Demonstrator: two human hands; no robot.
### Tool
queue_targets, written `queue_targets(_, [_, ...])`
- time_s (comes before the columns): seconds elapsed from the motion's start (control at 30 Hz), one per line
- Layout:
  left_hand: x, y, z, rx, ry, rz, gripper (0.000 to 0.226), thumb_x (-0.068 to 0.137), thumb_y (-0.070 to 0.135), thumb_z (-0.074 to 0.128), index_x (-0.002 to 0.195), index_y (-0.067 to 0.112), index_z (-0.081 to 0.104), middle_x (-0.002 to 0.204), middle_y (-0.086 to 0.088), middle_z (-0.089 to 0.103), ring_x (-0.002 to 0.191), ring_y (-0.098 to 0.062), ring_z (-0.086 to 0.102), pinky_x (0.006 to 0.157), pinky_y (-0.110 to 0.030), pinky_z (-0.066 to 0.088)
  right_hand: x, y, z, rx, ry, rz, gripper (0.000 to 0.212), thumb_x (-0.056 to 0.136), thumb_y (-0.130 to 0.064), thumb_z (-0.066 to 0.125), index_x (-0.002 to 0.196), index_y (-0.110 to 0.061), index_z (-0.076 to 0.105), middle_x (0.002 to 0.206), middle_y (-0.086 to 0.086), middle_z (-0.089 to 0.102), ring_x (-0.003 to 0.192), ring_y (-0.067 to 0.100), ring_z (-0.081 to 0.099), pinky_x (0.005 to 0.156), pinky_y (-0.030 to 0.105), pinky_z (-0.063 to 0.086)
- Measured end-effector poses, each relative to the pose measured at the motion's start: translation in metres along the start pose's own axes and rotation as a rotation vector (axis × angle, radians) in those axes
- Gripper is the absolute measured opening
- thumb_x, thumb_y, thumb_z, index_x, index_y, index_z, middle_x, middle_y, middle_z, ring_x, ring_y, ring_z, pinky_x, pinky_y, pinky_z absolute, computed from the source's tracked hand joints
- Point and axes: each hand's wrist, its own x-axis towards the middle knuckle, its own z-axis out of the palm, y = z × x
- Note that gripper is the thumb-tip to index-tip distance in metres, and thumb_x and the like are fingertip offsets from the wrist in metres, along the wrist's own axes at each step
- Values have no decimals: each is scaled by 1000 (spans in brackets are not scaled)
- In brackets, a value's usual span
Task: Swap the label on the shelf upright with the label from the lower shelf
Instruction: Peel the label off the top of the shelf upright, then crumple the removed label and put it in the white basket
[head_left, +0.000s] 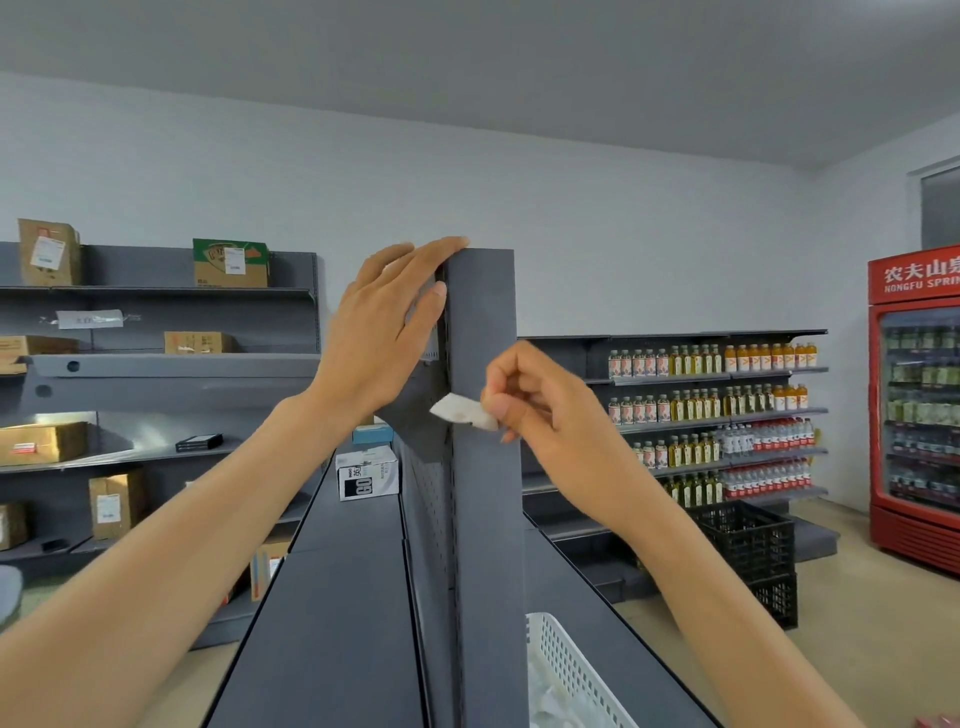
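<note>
left hand (384, 332) flat and unclenched on top of shelf upright (483, 415), bracing | right hand (540, 400) pinches white label (462, 413) at the upright's front face, 3 o'clock side | advice: press flat, smooth from one edge | label thin, papery, slightly curled; upright matte grey metal

In front of me stands a dark grey metal shelving unit (358, 597) with a tall flat upright post (485, 493) at its near end and a perforated back panel (423, 499) running away behind it. On the flat shelf to the left of that panel a white cardboard carton with black print (367, 474) rests far along. On the shelf to the right, close to me, sits a white perforated plastic basket (566, 670).
</note>
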Motion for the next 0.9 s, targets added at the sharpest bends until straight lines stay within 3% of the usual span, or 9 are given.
queue_targets(0.1, [-17, 18, -6, -199, 7, -29, 45, 106, 13, 36, 149, 25, 41, 152, 6, 47, 144, -12, 35, 118, -25, 27, 4, -6, -5, 97, 16, 16, 16, 102, -2, 52, 95, -16, 55, 93, 8, 65, 74, 5, 59, 69, 20, 55])
queue_targets(0.17, [-32, 32, -10, -370, 68, -63, 38, 105, 8, 37, 140, 19, 50, 134, -4, 60, 125, -13, 54, 110, -39, 38, 3, -7, -7, 148, 35, 11, 14, 102, -2, 51, 99, -15, 55, 92, 2, 62, 74, 5, 58, 65, 18, 54])
queue_targets(0.27, [-56, 47, -13, -595, 83, -99, 24, 105, 15, 38, 123, 13, 52, 114, -3, 68, 107, -21, 65, 92, -52, 50, -2, -8, -8, 190, 63, 22, 12, 104, -3, 48, 104, -14, 54, 93, -5, 61, 74, 2, 58, 66, 19, 52])
queue_targets(0.4, [-86, 56, -5, -643, -30, -172, 20, 101, 26, 52, 119, 32, 47, 98, 10, 71, 90, -11, 67, 79, -25, 51, -15, -7, -11, 268, 59, 92, 15, 104, -2, 46, 106, -16, 52, 97, 4, 64, 77, 1, 59, 62, 19, 51])
queue_targets(0.47, [-97, 59, 0, -618, -27, -209, 34, 96, 19, 60, 117, 41, 44, 98, 10, 72, 91, -10, 69, 79, -17, 51, -23, -3, -10, 354, 40, 143, 16, 104, -3, 47, 106, -17, 53, 100, 10, 65, 78, 2, 59, 61, 19, 49])
queue_targets(0.53, [-109, 62, 4, -639, -22, -258, 43, 94, 11, 63, 115, 44, 44, 97, 5, 73, 93, -15, 71, 80, -20, 52, -33, 3, -8, 412, 24, 174, 16, 103, -2, 48, 103, -17, 54, 93, -1, 67, 74, 3, 58, 61, 19, 48])
queue_targets(0.67, [-135, 72, 10, -805, -65, -373, 35, 95, 4, 61, 107, 33, 45, 99, 0, 73, 90, -16, 73, 76, -29, 56, -58, 16, 1, 380, 40, 202, 18, 101, 1, 51, 94, -15, 57, 87, -8, 67, 70, 3, 56, 62, 19, 46])
queue_targets(0.8, [-162, 78, 20, -793, -111, -452, 26, 96, -1, 58, 101, 24, 56, 104, 4, 70, 95, -18, 71, 82, -41, 56, -81, 28, 8, 350, 52, 227, 20, 99, 0, 56, 95, -17, 64, 97, 1, 71, 86, 7, 64, 72, 19, 51])
queue_targets(0.9, [-176, 82, 25, -816, -112, -497, 24, 94, -7, 58, 109, 12, 62, 107, 9, 72, 98, -10, 70, 82, -24, 57, -96, 35, 14, 290, 22, 242, 20, 96, 1, 61, 106, -14, 69, 114, 0, 74, 108, 11, 68, 88, 21, 55])
